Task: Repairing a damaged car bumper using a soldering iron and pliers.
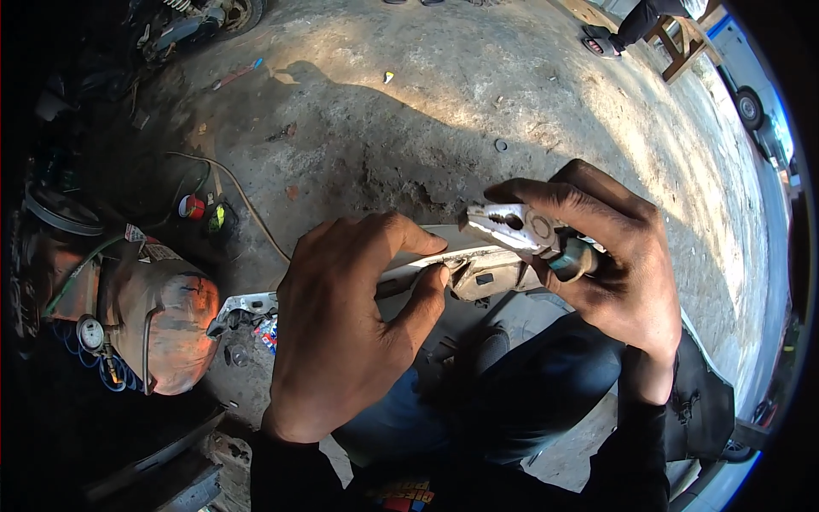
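A long pale metal or plastic strip with a slotted bracket lies crosswise above my knees. My left hand pinches its upper edge between thumb and forefinger. My right hand grips a pair of combination pliers, whose silver jaws sit just above the strip, close to my left fingertips. The pliers' handles are mostly hidden behind my fingers.
An orange compressor tank with gauge and blue hose stands left, near a red container and thin hose on the concrete floor. Top left is a motorbike, top right a person's sandalled foot beside a wooden bench.
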Demonstrator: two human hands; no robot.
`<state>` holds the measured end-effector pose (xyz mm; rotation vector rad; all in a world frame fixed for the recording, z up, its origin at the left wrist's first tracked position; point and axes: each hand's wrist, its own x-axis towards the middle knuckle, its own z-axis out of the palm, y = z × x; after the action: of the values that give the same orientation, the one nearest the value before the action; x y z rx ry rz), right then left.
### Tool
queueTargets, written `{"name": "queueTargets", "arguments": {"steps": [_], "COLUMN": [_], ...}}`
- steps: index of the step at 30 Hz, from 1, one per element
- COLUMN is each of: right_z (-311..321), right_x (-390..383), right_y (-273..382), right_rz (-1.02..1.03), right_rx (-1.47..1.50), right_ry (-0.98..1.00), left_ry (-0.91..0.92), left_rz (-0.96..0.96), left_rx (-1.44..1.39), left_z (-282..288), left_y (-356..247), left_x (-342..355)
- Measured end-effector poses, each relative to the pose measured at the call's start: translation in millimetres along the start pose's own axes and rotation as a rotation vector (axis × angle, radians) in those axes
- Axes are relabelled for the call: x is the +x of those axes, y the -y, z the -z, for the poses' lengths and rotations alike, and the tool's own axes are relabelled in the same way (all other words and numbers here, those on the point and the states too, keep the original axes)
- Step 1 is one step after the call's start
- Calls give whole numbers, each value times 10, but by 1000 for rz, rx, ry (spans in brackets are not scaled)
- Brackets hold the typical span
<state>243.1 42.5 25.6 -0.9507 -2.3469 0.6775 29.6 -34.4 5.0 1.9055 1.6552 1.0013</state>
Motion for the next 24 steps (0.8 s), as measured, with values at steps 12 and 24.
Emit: {"name": "queueTargets", "arguments": {"steps": [12,24], "right_z": [123,124], "right_x": [-27,18], "right_y": [23,-17], "right_rz": [51,68], "right_rx": [-289,-254], "right_ry": [163,225], "left_ry": [-2,-7], "left_rz": [-11,-31], "left_rx": [62,80], "left_z": [33,52], "left_y": [-24,-34], "left_x": [0,-6]}}
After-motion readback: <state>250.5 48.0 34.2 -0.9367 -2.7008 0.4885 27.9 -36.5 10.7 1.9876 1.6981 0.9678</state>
